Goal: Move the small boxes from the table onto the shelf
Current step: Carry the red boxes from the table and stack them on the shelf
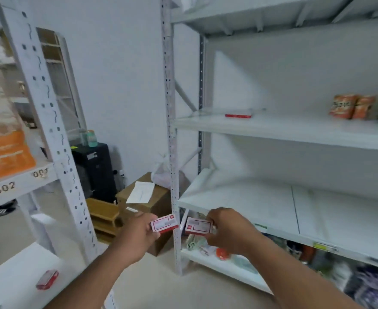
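My left hand [139, 236] grips a small red-and-white box [164, 223] by its left end. My right hand [226, 228] grips a second small red-and-white box [198, 225] by its right end. Both boxes are held side by side in the air, just in front of the left post of the grey shelf unit [239, 204]. Another small red box [47, 279] lies on the white table [16, 275] at the lower left. A flat red box [238, 115] lies on the shelf board above [272, 128], near its left end.
Orange and green snack packets [350, 107] stand on the upper shelf at the right. A second rack with an orange package [7, 152] stands at the left. A brown cardboard box [147, 197], wooden steps [104, 216] and a black unit [94, 170] stand on the floor between the racks.
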Demonstrator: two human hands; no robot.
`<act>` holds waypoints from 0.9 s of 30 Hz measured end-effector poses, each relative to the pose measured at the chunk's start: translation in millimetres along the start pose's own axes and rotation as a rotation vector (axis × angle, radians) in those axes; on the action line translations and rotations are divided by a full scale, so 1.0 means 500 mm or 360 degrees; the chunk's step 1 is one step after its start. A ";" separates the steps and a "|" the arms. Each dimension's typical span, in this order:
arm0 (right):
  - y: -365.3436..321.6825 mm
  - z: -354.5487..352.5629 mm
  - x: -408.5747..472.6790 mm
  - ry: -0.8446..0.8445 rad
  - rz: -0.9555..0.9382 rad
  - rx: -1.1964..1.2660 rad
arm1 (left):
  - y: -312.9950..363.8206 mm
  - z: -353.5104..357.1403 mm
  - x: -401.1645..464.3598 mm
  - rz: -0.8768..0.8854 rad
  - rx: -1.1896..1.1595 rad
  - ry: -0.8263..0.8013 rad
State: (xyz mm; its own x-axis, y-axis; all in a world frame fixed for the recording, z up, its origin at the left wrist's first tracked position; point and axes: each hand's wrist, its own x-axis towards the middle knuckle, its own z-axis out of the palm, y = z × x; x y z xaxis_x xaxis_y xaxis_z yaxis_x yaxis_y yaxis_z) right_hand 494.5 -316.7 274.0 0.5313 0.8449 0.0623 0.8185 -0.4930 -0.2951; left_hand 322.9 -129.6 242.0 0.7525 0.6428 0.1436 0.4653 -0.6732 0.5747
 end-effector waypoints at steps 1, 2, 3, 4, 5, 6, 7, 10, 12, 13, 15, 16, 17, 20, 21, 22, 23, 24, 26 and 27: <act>0.030 -0.019 -0.003 0.0026 0.0017 -0.0022 | 0.029 0.010 0.021 0.0044 0.0001 -0.0005; 0.060 -0.038 -0.005 0.0057 0.0041 -0.0035 | 0.056 0.018 0.042 0.0090 -0.0004 -0.0012; 0.089 -0.057 -0.006 0.0092 0.0067 -0.0044 | 0.082 0.027 0.065 0.0139 0.0000 -0.0024; 0.118 -0.077 -0.008 0.0126 0.0096 -0.0047 | 0.107 0.035 0.087 0.0190 0.0020 -0.0033; 0.144 -0.100 -0.009 0.0155 0.0124 -0.0044 | 0.131 0.043 0.110 0.0232 0.0035 -0.0042; 0.170 -0.121 -0.009 0.0181 0.0148 -0.0041 | 0.156 0.048 0.131 0.0271 0.0036 -0.0054; 0.194 -0.142 -0.008 0.0210 0.0168 -0.0037 | 0.179 0.054 0.152 0.0306 0.0028 -0.0064; 0.260 -0.200 0.004 0.0258 0.0241 -0.0004 | 0.247 0.065 0.210 0.0399 0.0028 -0.0087; 0.296 -0.233 0.015 0.0280 0.0258 0.0018 | 0.292 0.069 0.244 0.0468 0.0029 -0.0087; 0.311 -0.248 0.022 0.0291 0.0264 0.0025 | 0.311 0.072 0.263 0.0496 0.0023 -0.0091; 0.332 -0.277 0.037 0.0312 0.0278 0.0028 | 0.348 0.071 0.297 0.0531 0.0003 -0.0090; 0.342 -0.289 0.047 0.0329 0.0281 0.0030 | 0.364 0.068 0.313 0.0536 -0.0001 -0.0088; 0.351 -0.300 0.057 0.0353 0.0279 0.0031 | 0.379 0.065 0.328 0.0540 -0.0014 -0.0085; 0.370 -0.324 0.094 0.0424 0.0291 0.0056 | 0.409 0.058 0.379 0.0576 -0.0042 -0.0084; 0.373 -0.330 0.107 0.0439 0.0297 0.0070 | 0.416 0.056 0.398 0.0600 -0.0028 -0.0083; 0.376 -0.334 0.121 0.0451 0.0306 0.0083 | 0.420 0.054 0.419 0.0630 -0.0020 -0.0079; 0.377 -0.338 0.137 0.0464 0.0312 0.0090 | 0.423 0.053 0.442 0.0658 -0.0018 -0.0077; 0.379 -0.342 0.153 0.0478 0.0319 0.0089 | 0.424 0.051 0.464 0.0686 -0.0024 -0.0072; 0.380 -0.349 0.189 0.0504 0.0332 0.0083 | 0.422 0.047 0.511 0.0727 -0.0038 -0.0083; 0.380 -0.353 0.208 0.0517 0.0339 0.0084 | 0.420 0.043 0.535 0.0746 -0.0041 -0.0092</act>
State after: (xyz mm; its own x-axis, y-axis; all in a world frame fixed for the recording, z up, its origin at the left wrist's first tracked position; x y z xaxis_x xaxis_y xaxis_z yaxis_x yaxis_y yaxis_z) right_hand 744.0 -359.1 392.6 0.7366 0.6108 0.2905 0.6745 -0.6316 -0.3822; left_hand 632.0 -106.8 383.7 0.9037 0.2500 0.3476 0.0584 -0.8762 0.4784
